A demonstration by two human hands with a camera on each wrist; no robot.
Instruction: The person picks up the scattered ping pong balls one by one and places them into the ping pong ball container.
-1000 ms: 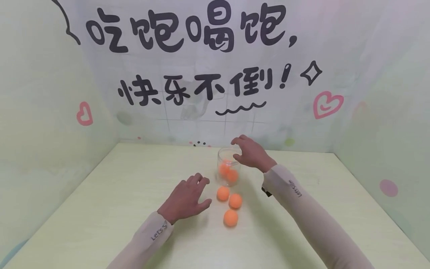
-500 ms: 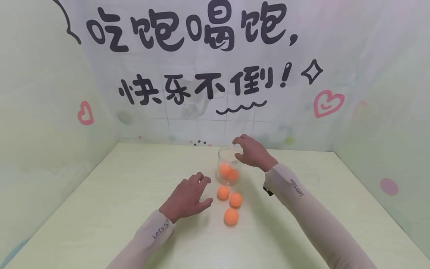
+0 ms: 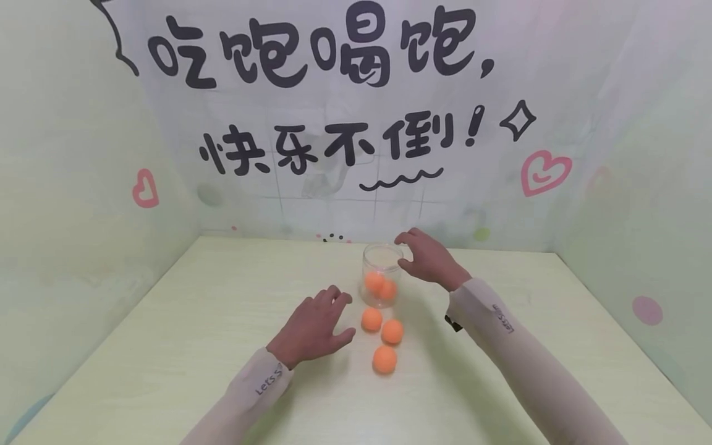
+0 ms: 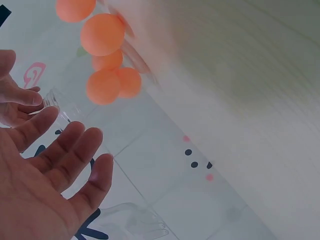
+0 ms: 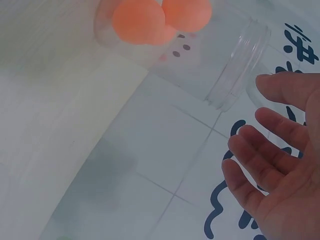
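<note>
A clear jar (image 3: 382, 267) stands upright near the back of the table, its mouth uncovered. Orange balls (image 3: 375, 282) lie at its bottom, seen through the wall. Just right of the jar's rim is my right hand (image 3: 431, 258), fingers relaxed and holding nothing. The right wrist view shows those fingers beside the jar's ridged neck (image 5: 237, 65). Three more orange balls (image 3: 385, 359) rest in front of the jar. To their left my left hand (image 3: 308, 327) hovers with spread, loosely bent fingers and nothing in its grasp; its palm (image 4: 40, 200) faces the left wrist camera.
The pale table (image 3: 222, 321) is bounded by light walls at the back and both sides. Large black lettering and pink hearts (image 3: 546, 173) decorate the walls. A dark object (image 3: 453, 322) shows at the right sleeve's cuff.
My right hand has shifted a little right, away from the jar's rim. The orange balls inside have settled lower. My left hand and the three loose balls stay nearly as they were.
</note>
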